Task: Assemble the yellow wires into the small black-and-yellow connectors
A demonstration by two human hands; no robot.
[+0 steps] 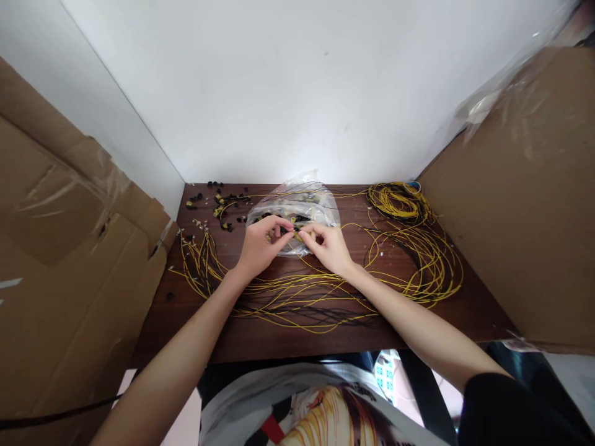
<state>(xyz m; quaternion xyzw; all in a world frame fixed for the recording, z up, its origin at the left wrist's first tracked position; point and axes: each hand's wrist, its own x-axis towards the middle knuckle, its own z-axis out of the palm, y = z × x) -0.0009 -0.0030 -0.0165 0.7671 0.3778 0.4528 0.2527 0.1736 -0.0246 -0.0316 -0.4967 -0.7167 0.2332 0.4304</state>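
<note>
Ok so I've got a tiny yellow-and-black piece [297,235] pinched here, mostly covered by my grip, exact shape hard to tell. Thin yellow and black wires [297,282] sprawl loosely nearby, looping round on the right.

Glossy, crinkled clear plastic on that bag [331,214], smooth plastic-looking skins on the wires [395,204], satiny wood-look bench [274,348], and matt, rough-edged cardboard [65,291]!

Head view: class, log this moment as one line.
Left hand: pinched on small part, type unclear | Right hand: pinched beside it | Bag: beneath hands | Wires: across table, coiled far right
</note>
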